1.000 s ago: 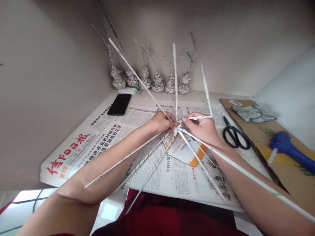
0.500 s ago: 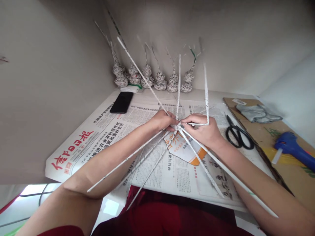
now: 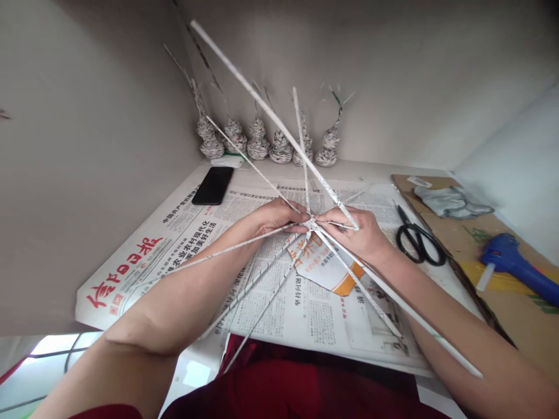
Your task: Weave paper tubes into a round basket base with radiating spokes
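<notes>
Several thin rolled newspaper sticks (image 3: 362,288) radiate like spokes from a small knotted centre (image 3: 311,223) between my hands. My left hand (image 3: 282,216) pinches the left side of this centre, with spokes passing over and under it. At the right side, my right hand (image 3: 349,230) is closed with its fingertips on the centre. One longer stick (image 3: 262,105) is bent sharply by my right hand and slants up to the far left. Under the spokes lies a white and orange cardboard piece (image 3: 327,270). The exact grip of the fingertips is partly hidden.
Newspaper sheets (image 3: 144,262) cover the table. A black phone (image 3: 212,185) lies left. Several woven paper gourds (image 3: 257,142) line the back wall. At right are black scissors (image 3: 419,241), a cardboard sheet (image 3: 515,326), a grey cloth (image 3: 452,201) and a blue glue gun (image 3: 510,262).
The bent stick by my right hand has swung from upright to slanting far left across the other spokes. Both hands keep their hold at the centre, and the view has shifted slightly.
</notes>
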A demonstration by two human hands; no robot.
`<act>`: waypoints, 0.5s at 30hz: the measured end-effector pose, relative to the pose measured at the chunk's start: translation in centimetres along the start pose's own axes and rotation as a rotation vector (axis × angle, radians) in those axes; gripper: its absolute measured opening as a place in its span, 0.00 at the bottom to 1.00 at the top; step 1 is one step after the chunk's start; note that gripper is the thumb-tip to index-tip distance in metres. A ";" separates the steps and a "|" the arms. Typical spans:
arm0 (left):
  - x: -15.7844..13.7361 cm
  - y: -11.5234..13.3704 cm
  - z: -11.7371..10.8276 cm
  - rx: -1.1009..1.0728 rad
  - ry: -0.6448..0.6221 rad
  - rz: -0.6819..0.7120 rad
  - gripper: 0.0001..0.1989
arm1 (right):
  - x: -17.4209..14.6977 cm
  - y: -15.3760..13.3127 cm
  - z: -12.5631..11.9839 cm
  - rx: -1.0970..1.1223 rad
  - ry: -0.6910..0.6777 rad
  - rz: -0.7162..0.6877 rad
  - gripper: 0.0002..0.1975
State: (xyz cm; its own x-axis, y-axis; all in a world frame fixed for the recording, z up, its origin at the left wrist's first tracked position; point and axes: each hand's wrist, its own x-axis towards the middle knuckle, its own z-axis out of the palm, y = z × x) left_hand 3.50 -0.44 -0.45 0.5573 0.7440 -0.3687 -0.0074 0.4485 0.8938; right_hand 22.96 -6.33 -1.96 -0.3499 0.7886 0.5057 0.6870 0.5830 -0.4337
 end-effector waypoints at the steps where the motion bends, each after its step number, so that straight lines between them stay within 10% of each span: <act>1: -0.1 0.1 0.1 -0.006 0.004 -0.002 0.07 | 0.0 0.0 0.0 0.003 -0.003 0.007 0.08; 15: 0.5 0.1 0.3 -0.041 0.200 0.019 0.06 | 0.2 0.0 -0.3 0.142 -0.036 0.017 0.09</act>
State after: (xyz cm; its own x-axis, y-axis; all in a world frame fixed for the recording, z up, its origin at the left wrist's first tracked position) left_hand 4.08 -0.19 -0.48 0.3807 0.8341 -0.3991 -0.0520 0.4503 0.8914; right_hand 23.06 -6.21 -1.62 -0.3632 0.8038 0.4711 0.5970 0.5890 -0.5446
